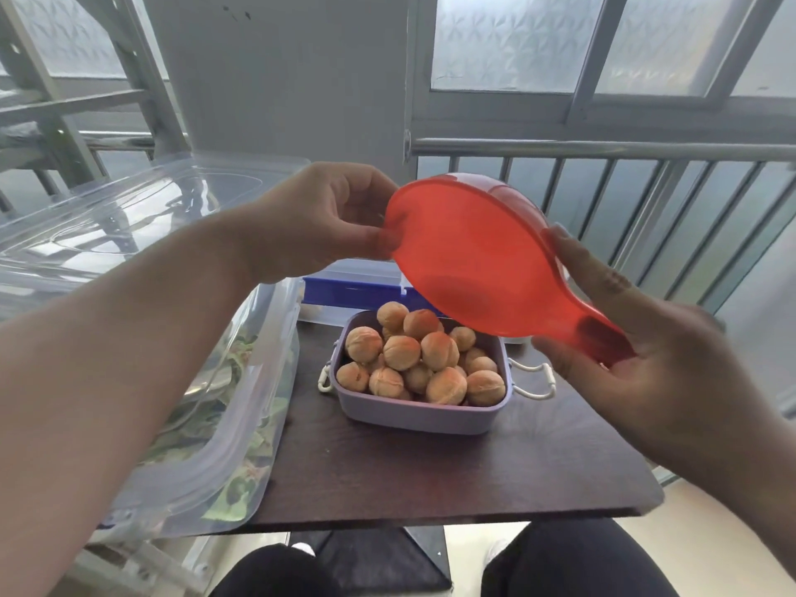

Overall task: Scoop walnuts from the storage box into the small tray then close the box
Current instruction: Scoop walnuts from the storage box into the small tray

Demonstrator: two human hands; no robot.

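Note:
A red translucent scoop [474,260] hangs tilted in the air above the small lilac tray [413,413], its underside facing me. My right hand [646,372] grips the scoop's handle at the lower right. My left hand [314,221] pinches the scoop's left rim between thumb and fingers. The tray stands mid-table, heaped with several walnuts [413,359], with white loop latches on both sides. Behind it sits a clear storage box with a blue clip [349,290], mostly hidden by the scoop.
A large clear container [241,381] holding green leaves fills the table's left side, its clear lid [129,217] raised behind my left arm. The dark table [474,476] ends just before my knees. A metal railing [603,148] and windows stand beyond.

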